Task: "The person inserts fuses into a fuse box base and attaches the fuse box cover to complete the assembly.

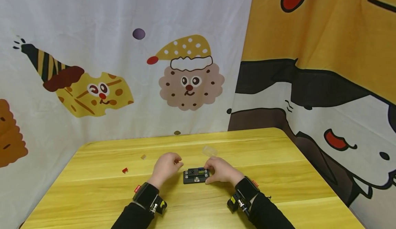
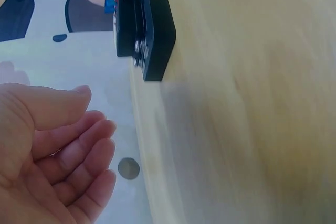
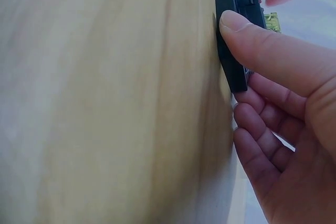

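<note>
On the table lies a small black rectangular fixture (image 1: 196,176) with metal screws on top. Yellow and blue pieces sit on its upper part; the blue piece (image 2: 109,5) shows best in the left wrist view. My right hand (image 1: 223,170) grips the fixture's right end, thumb on the near edge and fingers behind it. To the left of the fixture, my left hand (image 1: 167,167) hovers a short way off. Its fingers are loosely bent, and nothing shows between them in the left wrist view. The right fingers hide part of the fixture's end.
A small red piece (image 1: 125,170) and a small tan, see-through piece (image 1: 143,156) lie left of my left hand. Behind my right hand is a clear plastic container (image 1: 210,151). The wooden table (image 1: 266,153) ends at a printed curtain (image 1: 123,126).
</note>
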Demonstrator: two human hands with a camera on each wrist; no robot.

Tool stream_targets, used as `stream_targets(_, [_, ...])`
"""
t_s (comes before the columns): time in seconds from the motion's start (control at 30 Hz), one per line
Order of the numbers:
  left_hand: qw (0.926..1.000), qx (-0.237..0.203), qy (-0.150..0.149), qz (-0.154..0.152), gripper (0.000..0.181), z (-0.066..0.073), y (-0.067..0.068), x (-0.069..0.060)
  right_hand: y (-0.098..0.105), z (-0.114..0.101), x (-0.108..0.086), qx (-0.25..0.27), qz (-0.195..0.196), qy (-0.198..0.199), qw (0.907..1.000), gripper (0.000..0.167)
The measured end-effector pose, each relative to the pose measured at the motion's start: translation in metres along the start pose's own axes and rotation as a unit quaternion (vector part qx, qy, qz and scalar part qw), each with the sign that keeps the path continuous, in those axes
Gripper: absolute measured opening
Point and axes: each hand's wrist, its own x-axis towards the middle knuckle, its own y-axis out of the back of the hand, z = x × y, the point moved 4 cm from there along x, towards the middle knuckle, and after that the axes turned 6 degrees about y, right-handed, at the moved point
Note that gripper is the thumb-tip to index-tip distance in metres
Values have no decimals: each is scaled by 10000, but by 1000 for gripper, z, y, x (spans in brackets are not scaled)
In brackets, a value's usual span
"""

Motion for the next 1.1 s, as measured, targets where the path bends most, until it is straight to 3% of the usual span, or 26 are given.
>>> stream_targets(0.47, [9995,-8,298,108,22,-28,13,-1,0,0,1,78,38,43,10000,42])
stream_targets(0.7, [9988,47,426,219,25,-48,25,-8,2,-2,-1,7,113,339,9994,40])
stream_targets(1.1, [9957,-126,892,196,33,-81,53,-15,0,-1,0,-20,-18,-12,10000,42])
